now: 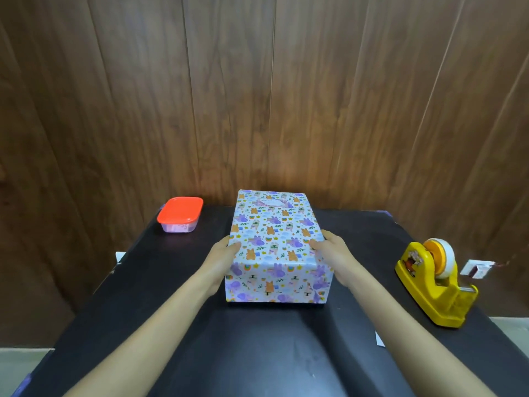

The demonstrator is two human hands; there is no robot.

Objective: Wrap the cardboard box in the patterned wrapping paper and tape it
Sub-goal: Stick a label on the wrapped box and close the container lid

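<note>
The box (274, 239) stands in the middle of the black table, fully covered in white paper printed with purple and orange animals; no bare cardboard shows. My left hand (220, 259) presses flat against its left side. On the opposite side, my right hand (332, 252) holds the right face, fingers reaching onto the top edge. Both hands clasp the box between them. A yellow tape dispenser (435, 285) with a white tape roll sits at the table's right edge, apart from my hands.
A clear plastic container with a red lid (180, 214) rests at the back left of the black table (257, 353). A wood-panelled wall rises right behind the table. A small white object (478, 269) lies beyond the dispenser.
</note>
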